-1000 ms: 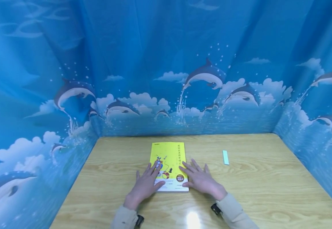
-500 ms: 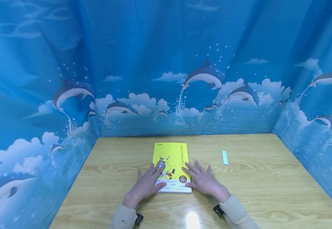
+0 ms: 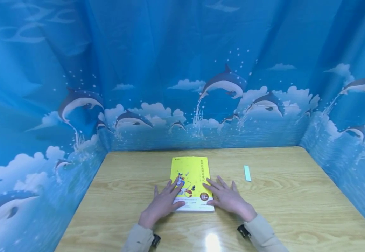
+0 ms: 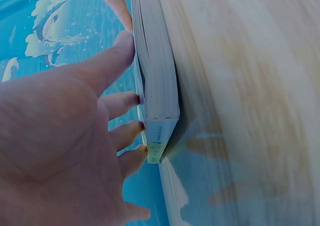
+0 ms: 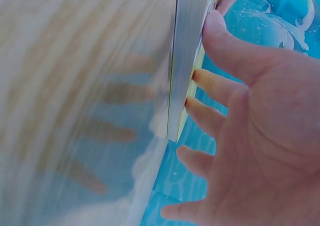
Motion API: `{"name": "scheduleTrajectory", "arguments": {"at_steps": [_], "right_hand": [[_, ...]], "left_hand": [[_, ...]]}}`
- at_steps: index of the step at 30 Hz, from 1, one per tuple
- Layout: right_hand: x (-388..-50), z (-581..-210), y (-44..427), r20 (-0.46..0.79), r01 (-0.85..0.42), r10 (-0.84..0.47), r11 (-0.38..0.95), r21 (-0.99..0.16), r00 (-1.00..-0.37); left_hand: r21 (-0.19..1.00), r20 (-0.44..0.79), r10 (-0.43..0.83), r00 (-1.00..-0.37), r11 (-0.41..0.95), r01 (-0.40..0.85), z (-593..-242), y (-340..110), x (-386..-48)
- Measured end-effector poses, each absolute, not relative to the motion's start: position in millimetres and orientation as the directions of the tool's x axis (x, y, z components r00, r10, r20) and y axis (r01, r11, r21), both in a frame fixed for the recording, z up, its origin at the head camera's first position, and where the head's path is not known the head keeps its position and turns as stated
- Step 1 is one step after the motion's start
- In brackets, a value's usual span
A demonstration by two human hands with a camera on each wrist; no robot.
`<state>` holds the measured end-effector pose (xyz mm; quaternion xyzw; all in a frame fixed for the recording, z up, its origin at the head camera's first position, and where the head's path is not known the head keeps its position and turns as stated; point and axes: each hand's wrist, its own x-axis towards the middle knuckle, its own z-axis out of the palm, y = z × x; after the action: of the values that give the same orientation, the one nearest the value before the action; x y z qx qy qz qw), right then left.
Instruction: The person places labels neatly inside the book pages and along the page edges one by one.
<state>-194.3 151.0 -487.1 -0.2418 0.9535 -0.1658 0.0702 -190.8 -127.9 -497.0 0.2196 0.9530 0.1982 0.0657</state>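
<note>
A thick paperback book [image 3: 190,171] with a yellow cover and a white lower band lies flat on the wooden table, closed. My left hand [image 3: 161,204] rests on its left side, thumb and fingertips touching the cover. From the right, my right hand [image 3: 229,199] touches the cover's right edge with spread fingers. Page edges of the book [image 4: 157,61] show in the left wrist view, with the left fingertips on the cover. In the right wrist view the right thumb and some fingertips meet the cover, while the other fingers extend past the book [image 5: 187,61].
A small pale green strip [image 3: 247,173] lies on the table [image 3: 295,196] to the right of the book. Blue curtains [image 3: 157,70] printed with dolphins stand behind the table and along both sides. Light glares off the table near its front.
The book has slid a little to the right across the table. Both hands have shifted right with it, still touching the cover. The green strip stays in place.
</note>
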Motion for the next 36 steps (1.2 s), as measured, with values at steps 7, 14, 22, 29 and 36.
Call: {"name": "scheduleTrajectory", "arguments": {"at_steps": [7,14,22,29,36], "right_hand": [[-195.4,-488.6,157.1,-0.051,-0.427,-0.474,0.831,-0.356,-0.879],[-195.4,-490.0,163.0,-0.037,-0.432,-0.474,0.83,-0.353,-0.88],[-195.1,-491.1,169.8,-0.036,-0.432,-0.47,0.836,-0.339,-0.882],[-194.9,-491.5,169.2,-0.037,-0.435,-0.472,0.838,-0.329,-0.881],[-192.3,-491.6,169.6,-0.032,-0.422,-0.453,0.851,-0.312,-0.891]], "left_hand": [[0.391,-0.04,0.454,-0.89,0.827,0.404,-491.7,-121.7,-187.6],[0.379,-0.045,0.447,-0.894,0.835,0.398,-492.0,-116.6,-188.7],[0.364,-0.059,0.447,-0.893,0.842,0.397,-493.0,-109.7,-190.9],[0.349,-0.053,0.437,-0.898,0.851,0.394,-495.3,-107.0,-191.3],[0.338,-0.049,0.435,-0.899,0.854,0.395,-496.4,-102.8,-191.2]]}}
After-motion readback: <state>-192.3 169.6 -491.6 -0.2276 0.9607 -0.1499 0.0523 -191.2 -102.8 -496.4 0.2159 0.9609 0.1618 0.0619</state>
